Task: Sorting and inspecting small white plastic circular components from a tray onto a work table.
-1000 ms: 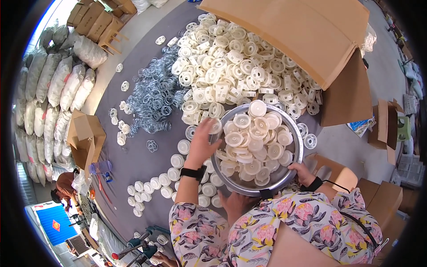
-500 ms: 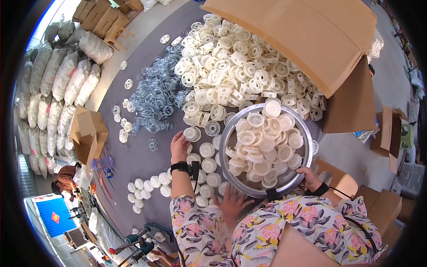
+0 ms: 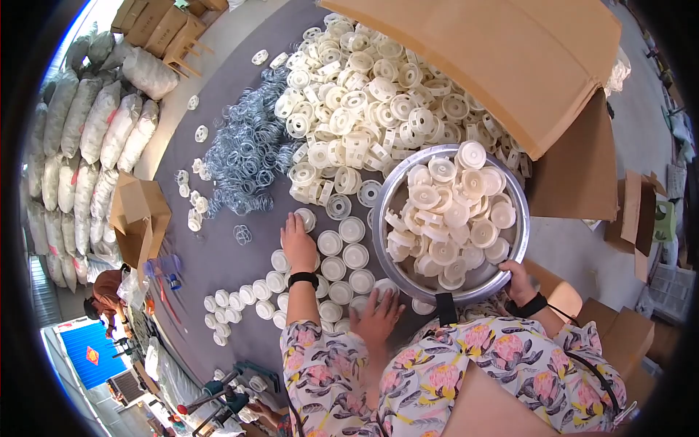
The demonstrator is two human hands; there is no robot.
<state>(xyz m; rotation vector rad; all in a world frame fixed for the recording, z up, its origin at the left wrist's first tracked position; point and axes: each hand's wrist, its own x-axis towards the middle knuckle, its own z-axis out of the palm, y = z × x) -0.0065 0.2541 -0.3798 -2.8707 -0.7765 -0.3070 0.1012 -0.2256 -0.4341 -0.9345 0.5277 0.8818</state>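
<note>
My left hand [image 3: 299, 247], wearing a black wristband, has its fingers closed at the side of a white round plastic part [image 3: 306, 219] low over the table. My right hand [image 3: 518, 282] grips the near right rim of a metal basin [image 3: 523, 231], heaped with cream round plastic parts [image 3: 457, 214]. Between my arms lies a third hand [image 3: 376, 315], with no wristband showing and fingers spread over white round parts [image 3: 333, 269] set out in rows. The sleeves hide where its arm comes from.
A big heap of cream plastic wheels [image 3: 364, 95] lies beyond, partly under a cardboard box [image 3: 495, 58]. Left of it are a pile of metal springs [image 3: 251, 142] and a few loose white pieces [image 3: 191, 197]. Stacked sacks [image 3: 87, 138] stand far left; a person [image 3: 108, 295] bends below them.
The basin has shifted away and to the right with my right hand. My left hand has brought the round part down toward the rows. The third hand has moved slightly forward onto the parts.
</note>
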